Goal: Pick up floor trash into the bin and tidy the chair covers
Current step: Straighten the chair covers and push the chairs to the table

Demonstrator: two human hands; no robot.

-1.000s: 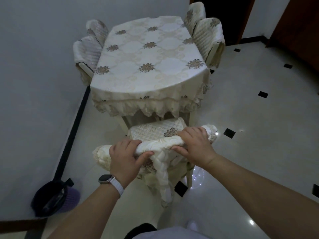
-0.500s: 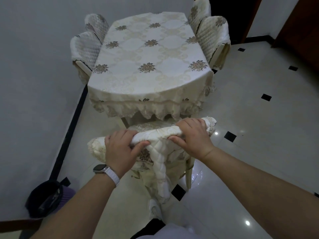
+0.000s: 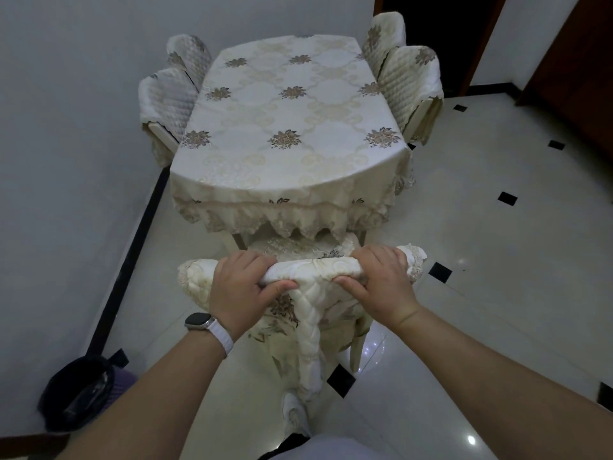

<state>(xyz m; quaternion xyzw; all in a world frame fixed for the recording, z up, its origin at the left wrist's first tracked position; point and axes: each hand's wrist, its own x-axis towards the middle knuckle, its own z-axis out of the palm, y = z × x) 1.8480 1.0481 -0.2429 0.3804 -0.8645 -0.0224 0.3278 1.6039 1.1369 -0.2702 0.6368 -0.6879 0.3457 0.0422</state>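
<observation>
A chair with a cream quilted cover (image 3: 315, 270) stands in front of me, its seat partly under the table. My left hand (image 3: 240, 290) grips the top of the covered backrest on its left half, fingers over the top and thumb underneath. My right hand (image 3: 381, 282) grips the right half the same way. A quilted strip of the cover (image 3: 310, 343) hangs down the back between my hands. The bin (image 3: 78, 391), lined with a dark bag, sits on the floor at the lower left by the wall.
The table with a floral cream cloth (image 3: 292, 127) fills the middle. Two covered chairs (image 3: 169, 97) stand on its left by the wall and two covered chairs (image 3: 409, 81) on its right. Glossy tiled floor (image 3: 497, 260) spreads to the right; my shoe (image 3: 293, 413) shows below.
The chair has slid forward so more of its seat lies under the table, and I have stepped closer. Both hands keep the same grip on the backrest.
</observation>
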